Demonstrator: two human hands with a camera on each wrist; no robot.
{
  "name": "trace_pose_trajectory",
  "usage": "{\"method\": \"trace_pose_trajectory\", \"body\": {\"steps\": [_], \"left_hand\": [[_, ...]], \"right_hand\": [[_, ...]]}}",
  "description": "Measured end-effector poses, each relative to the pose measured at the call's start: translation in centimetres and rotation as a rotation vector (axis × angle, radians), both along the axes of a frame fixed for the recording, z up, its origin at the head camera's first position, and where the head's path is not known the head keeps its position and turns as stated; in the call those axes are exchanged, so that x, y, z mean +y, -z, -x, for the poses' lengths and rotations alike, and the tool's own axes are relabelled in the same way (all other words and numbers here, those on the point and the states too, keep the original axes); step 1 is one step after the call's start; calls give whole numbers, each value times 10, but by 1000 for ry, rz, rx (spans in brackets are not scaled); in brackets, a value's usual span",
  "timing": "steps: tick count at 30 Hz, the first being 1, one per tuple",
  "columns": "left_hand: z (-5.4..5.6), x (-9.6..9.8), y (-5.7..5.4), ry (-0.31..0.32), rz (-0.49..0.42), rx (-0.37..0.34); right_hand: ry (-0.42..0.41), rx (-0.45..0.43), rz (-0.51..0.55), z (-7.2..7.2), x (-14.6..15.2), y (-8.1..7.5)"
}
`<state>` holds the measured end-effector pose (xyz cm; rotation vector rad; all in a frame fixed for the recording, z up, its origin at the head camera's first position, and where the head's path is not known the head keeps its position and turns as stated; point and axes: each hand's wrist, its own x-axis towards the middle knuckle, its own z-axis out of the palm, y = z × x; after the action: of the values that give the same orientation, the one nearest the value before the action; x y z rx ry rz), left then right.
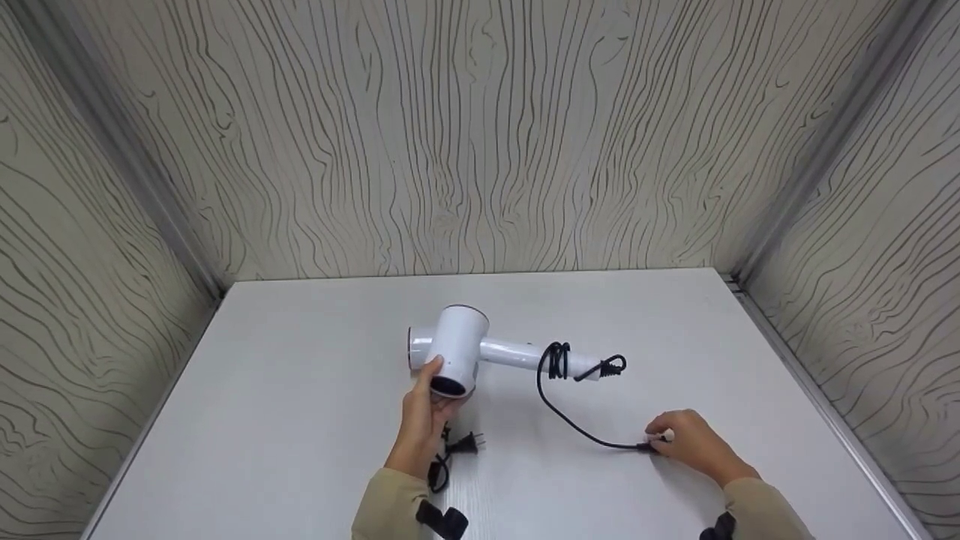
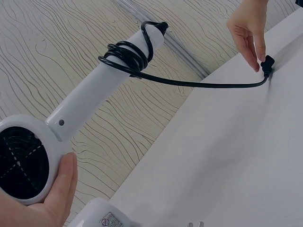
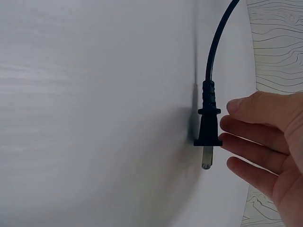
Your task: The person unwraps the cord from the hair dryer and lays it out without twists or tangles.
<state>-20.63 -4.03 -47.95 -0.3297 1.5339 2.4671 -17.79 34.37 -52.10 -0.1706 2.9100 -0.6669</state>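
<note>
A white hair dryer (image 1: 459, 337) is in my left hand (image 1: 429, 416), which grips the lower end of its barrel. Its handle (image 2: 90, 92) extends right, wrapped with several loops of black cord (image 2: 127, 56). A loose length of this cord runs to a black two-prong plug (image 3: 209, 125). My right hand (image 3: 270, 142) is beside the plug, thumb and fingers apart, fingertips close to its side; whether they touch it cannot be told. In the left wrist view, the right hand (image 2: 251, 30) hangs just above and beside the plug (image 2: 267, 65).
Behind the held dryer's barrel, another white cylindrical part (image 1: 419, 348) shows, partly hidden. Another black plug (image 1: 466, 443) and cord lie on the white table (image 1: 262, 420) near my left wrist. Wood-patterned walls (image 1: 450, 150) enclose the table's back and sides.
</note>
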Motion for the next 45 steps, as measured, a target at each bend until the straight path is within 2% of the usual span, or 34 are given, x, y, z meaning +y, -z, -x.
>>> {"method": "trace_pose_trajectory", "body": {"steps": [4, 12, 20, 27, 33, 45], "left_hand": [[1, 0, -1, 5, 10, 5], [1, 2, 0, -6, 24, -15], [0, 2, 1, -3, 27, -36], [1, 3, 1, -12, -14, -52], [0, 3, 1, -22, -45, -46], [0, 4, 0, -38, -58, -52]], "right_hand": [[-33, 15, 2, 1, -3, -2], [-1, -12, -5, 2, -18, -11], [-81, 42, 3, 4, -34, -17], [-173, 99, 13, 4, -45, -21], [-265, 181, 42, 4, -52, -23], [-271, 187, 48, 4, -66, -27]]}}
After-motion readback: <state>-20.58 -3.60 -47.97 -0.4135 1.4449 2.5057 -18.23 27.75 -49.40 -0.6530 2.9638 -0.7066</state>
